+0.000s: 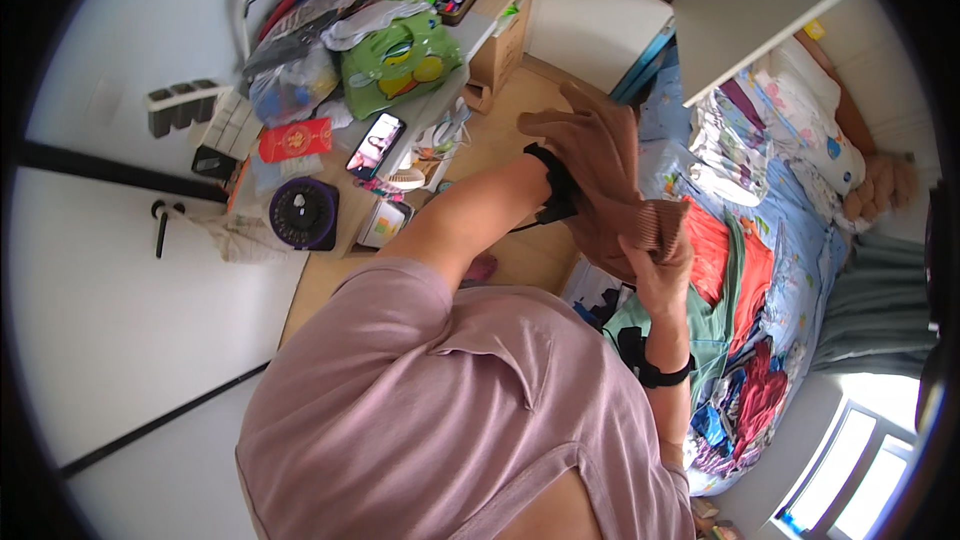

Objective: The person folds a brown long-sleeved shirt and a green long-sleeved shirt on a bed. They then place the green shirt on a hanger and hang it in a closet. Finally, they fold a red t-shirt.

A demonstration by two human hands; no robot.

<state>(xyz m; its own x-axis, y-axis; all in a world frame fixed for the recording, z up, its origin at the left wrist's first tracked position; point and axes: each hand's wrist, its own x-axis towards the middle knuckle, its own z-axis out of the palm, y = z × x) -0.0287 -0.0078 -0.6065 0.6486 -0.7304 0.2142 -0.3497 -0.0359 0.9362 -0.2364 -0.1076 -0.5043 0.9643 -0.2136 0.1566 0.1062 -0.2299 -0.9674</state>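
Note:
A brown garment (pixel 600 157) with a ribbed edge hangs in front of my chest. My right hand (pixel 664 270) grips this garment at its ribbed edge, thumb towards me. My left forearm (pixel 480 202) reaches into the brown cloth, which covers my left hand, so its fingers cannot be seen. A black strap with a small device (pixel 559 184) sits at my left wrist, partly under the fabric. Another black wrist strap (pixel 667 375) is around my right wrist.
On the right, a bed with blue bedding (pixel 802 240) bears a red garment (pixel 739 277), a green garment (pixel 705 322) and piled clothes. A desk at left holds a lit phone (pixel 375 144), a green bag (pixel 401 64) and a round black device (pixel 302 212). A cabinet door (pixel 757 7) juts out above the bed.

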